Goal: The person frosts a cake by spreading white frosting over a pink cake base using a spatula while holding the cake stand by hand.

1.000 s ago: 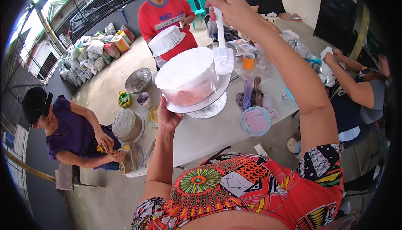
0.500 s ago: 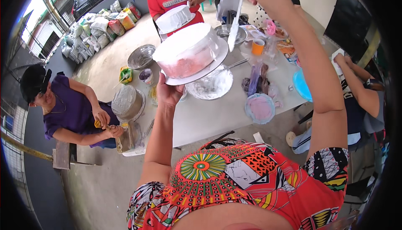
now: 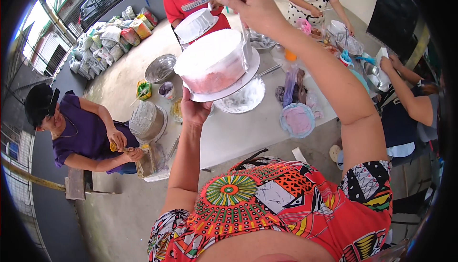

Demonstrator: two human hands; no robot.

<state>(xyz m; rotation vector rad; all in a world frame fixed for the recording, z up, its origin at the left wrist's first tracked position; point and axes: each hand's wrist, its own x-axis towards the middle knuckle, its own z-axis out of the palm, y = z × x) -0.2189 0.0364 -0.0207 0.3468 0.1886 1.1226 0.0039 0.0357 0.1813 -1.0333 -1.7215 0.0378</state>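
The white-iced cake [image 3: 210, 66] sits on a round board [image 3: 251, 73], raised above the table [image 3: 224, 133]. The left hand [image 3: 194, 111] clasps the board from below; well apart, the right hand [image 3: 255, 11] grips a spatula [image 3: 246, 49] at the cake's side. A pink-filled bowl [image 3: 298, 120] lies by the table's near edge.

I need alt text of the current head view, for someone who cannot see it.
The left hand holds up a white cake on a board, pink showing low on its side; the right hand holds a spatula at the cake's right. A gray cake stands on the table; other people are nearby.
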